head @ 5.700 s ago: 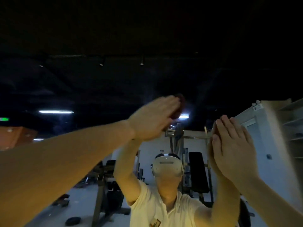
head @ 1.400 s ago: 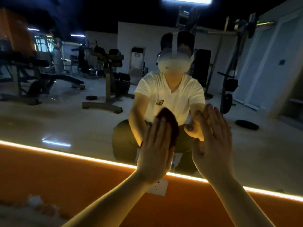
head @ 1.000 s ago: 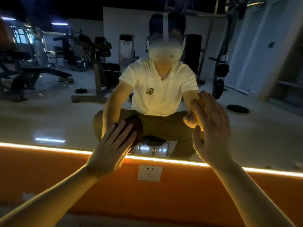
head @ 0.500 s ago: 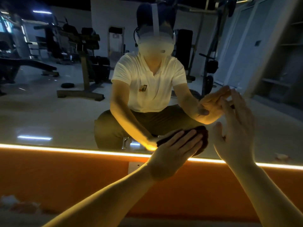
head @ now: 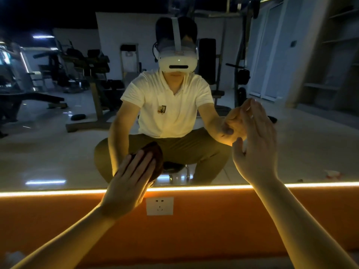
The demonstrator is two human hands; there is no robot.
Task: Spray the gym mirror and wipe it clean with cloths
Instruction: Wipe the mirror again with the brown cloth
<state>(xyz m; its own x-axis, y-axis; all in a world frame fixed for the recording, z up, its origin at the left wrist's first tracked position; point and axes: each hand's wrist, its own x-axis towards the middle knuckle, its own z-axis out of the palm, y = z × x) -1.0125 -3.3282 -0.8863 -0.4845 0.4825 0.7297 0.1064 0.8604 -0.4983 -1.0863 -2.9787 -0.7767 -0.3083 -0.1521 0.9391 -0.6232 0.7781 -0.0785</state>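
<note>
Since wiping needs flat pressure, left hand (head: 128, 189) lies spread, fingers straight, pressing dark cloth (head: 155, 154) against mirror (head: 58, 152); cloth shows just beyond its fingertips. Cloth bunched, roundish: no clear long axis, broad face to glass. Right hand (head: 254, 152), higher, spread flat, probably bracing; contact unclear.

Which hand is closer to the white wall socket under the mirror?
Left. The left hand presses a dark cloth on the mirror just above and left of the socket; the right hand is raised at the glass, far off to the socket's upper right.
</note>
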